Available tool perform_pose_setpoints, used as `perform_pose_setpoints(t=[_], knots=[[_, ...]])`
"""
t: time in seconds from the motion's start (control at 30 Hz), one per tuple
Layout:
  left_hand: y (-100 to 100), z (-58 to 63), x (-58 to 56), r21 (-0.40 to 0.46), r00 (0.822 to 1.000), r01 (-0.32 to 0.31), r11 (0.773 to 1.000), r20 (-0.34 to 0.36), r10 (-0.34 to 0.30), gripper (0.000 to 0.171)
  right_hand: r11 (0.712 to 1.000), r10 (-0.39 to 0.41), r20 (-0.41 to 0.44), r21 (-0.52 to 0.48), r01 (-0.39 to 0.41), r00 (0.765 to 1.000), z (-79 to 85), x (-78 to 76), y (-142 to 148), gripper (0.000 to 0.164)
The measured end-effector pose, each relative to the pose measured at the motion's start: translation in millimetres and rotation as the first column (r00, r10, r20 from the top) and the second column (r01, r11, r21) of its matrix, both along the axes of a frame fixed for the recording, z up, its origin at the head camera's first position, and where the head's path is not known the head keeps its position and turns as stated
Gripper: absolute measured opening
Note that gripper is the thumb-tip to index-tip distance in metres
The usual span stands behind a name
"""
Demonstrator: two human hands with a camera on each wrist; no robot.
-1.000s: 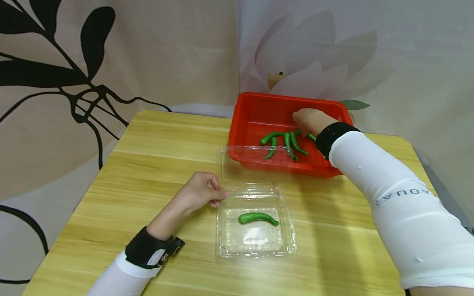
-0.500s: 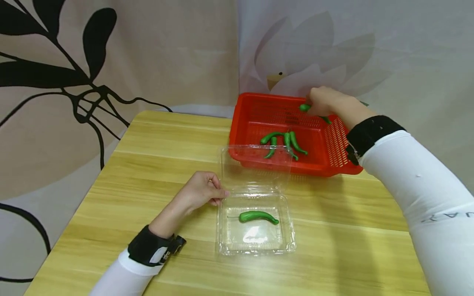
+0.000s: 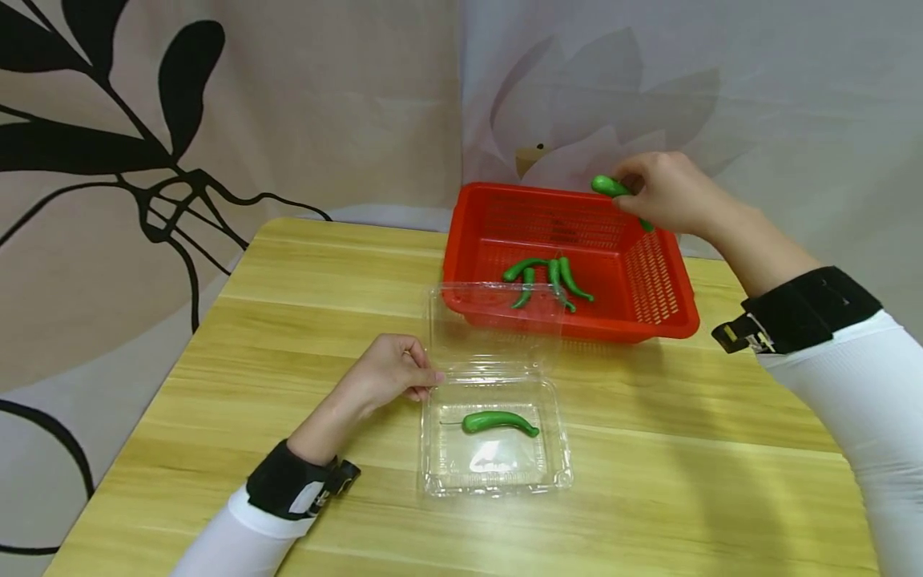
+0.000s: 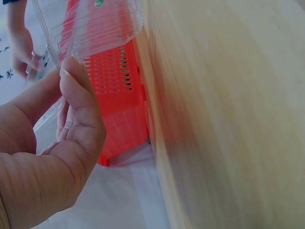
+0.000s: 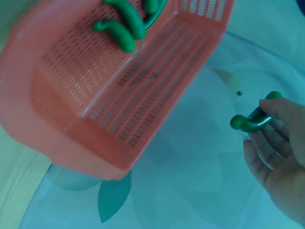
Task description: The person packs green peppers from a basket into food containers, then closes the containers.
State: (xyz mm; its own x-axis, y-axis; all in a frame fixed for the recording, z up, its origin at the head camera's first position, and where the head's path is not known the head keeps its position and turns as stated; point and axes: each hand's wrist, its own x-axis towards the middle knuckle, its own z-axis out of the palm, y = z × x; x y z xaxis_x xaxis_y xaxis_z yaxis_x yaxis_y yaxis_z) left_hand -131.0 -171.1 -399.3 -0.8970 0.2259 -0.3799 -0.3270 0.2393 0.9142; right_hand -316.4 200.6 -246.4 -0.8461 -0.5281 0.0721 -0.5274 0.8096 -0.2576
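My right hand (image 3: 671, 192) pinches a green chili pepper (image 3: 610, 187) above the back right rim of the red basket (image 3: 656, 330); the right wrist view shows the same pepper (image 5: 251, 123) between thumb and fingers. Several more green peppers (image 3: 570, 280) lie in the basket. At the near edge of the hinge, my left hand (image 3: 392, 370) pinches the left side of a clear plastic clamshell box (image 3: 497, 483). One green pepper (image 3: 499, 422) lies in the box's base. The raised clear lid (image 3: 497, 320) overlaps the basket's front in the head view.
The wooden table (image 3: 324, 280) carries the box and the basket. Behind it hangs a printed cloth backdrop (image 3: 360, 104), close to the basket's back side. The lid stands between the box's base and the basket.
My right hand has lifted a pepper out of the basket and moved up and to the right with it. My left hand stays at the box's side.
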Motion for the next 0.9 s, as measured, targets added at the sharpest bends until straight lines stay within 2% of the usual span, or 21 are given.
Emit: perform_pose_setpoints(t=[0.13, 0.33, 0.47, 0.6, 0.77, 0.9], knots=[[-2.5, -1.6, -0.5, -0.006, 1.000, -0.011, 1.000, 0.003, 0.011, 0.021, 0.998, 0.017, -0.031, -0.065, -0.019, 0.999, 3.0, 19.0, -6.2, 0.026], [-2.9, -4.3, -1.9, -0.013, 1.000, -0.014, 1.000, -0.006, 0.014, 0.020, 0.986, 0.118, -0.143, -0.099, -0.133, 0.983, -0.8, 50.6, -17.1, 0.026], [-1.3, -4.0, -2.5, -0.003, 1.000, -0.012, 1.000, -0.010, 0.012, 0.019, 0.965, 0.216, -0.256, -0.089, -0.246, 0.942, -2.2, 74.1, -24.2, 0.028], [-1.7, -3.8, -1.6, -0.010, 1.000, -0.013, 1.000, -0.012, 0.013, 0.019, 0.922, 0.310, -0.335, -0.124, -0.368, 0.890, -4.8, 99.3, -35.2, 0.034], [-2.6, -4.0, -0.8, -0.016, 1.000, -0.016, 1.000, -0.014, 0.016, 0.020, 0.869, 0.397, -0.356, -0.151, -0.471, 0.846, -12.1, 124.9, -49.5, 0.037], [-1.5, -2.9, -0.6, -0.012, 1.000, -0.016, 1.000, -0.011, 0.016, 0.020, 0.851, 0.435, -0.347, -0.145, -0.506, 0.831, -21.9, 143.2, -58.9, 0.037]])
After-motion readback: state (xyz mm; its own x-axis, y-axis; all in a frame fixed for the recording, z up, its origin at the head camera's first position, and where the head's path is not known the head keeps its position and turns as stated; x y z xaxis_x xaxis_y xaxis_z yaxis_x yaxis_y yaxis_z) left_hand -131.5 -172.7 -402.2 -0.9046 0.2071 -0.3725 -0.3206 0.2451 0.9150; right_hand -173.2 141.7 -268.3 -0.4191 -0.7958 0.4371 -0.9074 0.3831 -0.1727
